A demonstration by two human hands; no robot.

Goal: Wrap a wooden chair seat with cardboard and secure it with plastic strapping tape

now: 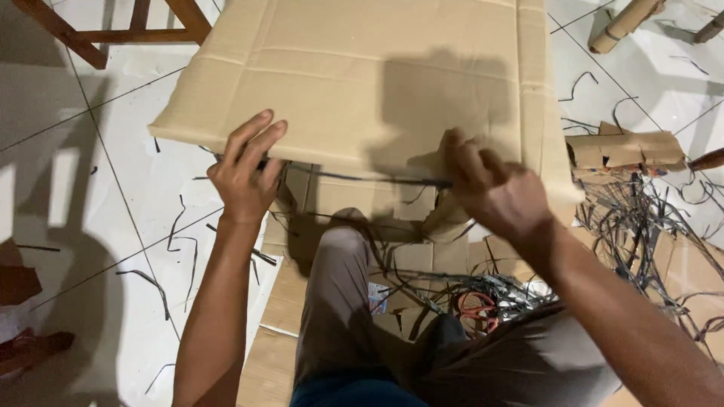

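Cardboard sheet (354, 75) lies flat on the white tiled floor (113, 226), creased, plain brown, near edge raised over the knee; left hand (245, 169) grips that edge, fingers curled on top; right hand (494, 188) is closed, pinching a thin dark strip (362, 178) (stretched taut between both hands) along the edge; loose strips (641, 218) lie scattered to the right.

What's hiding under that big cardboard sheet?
Under the cardboard sheet, near its front edge, smaller cardboard pieces and thin dark strips show, and the left hand grips that edge. Farther back, everything is covered.
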